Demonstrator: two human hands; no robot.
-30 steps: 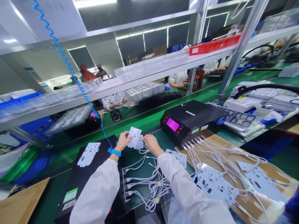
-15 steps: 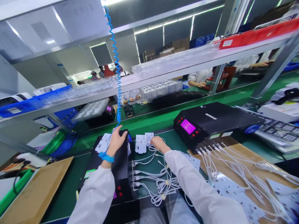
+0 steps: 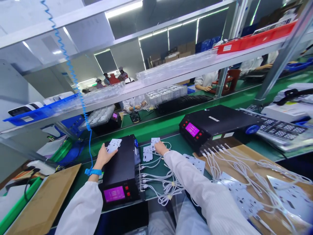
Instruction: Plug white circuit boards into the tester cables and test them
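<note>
My left hand [image 3: 104,157], with a blue wrist strap, grips the edge of a white circuit board [image 3: 114,145] over the top of a black tester box [image 3: 119,160]. Other boards may lie under it; I cannot tell. My right hand [image 3: 160,148] reaches past the box, fingertips pinched at the lower edge of a small white circuit board [image 3: 155,140]. Whatever sits between those fingers is hidden. Just left of them lies another white board [image 3: 147,154]. White cables [image 3: 156,180] run from plugs on the box's right side and coil on the green bench.
A second black tester [image 3: 215,122] stands to the right, its white cables [image 3: 244,163] crossing brown cardboard and more boards [image 3: 241,195]. Cardboard [image 3: 46,199] leans at the left. A blue coiled hose [image 3: 70,67] hangs by the shelf [image 3: 156,86]. Other people sit across the bench.
My left hand has come down and leftward from above the box and closed on the white board. My right hand stays by the small boards. The view has shifted, uncovering the box's pink screen.
</note>
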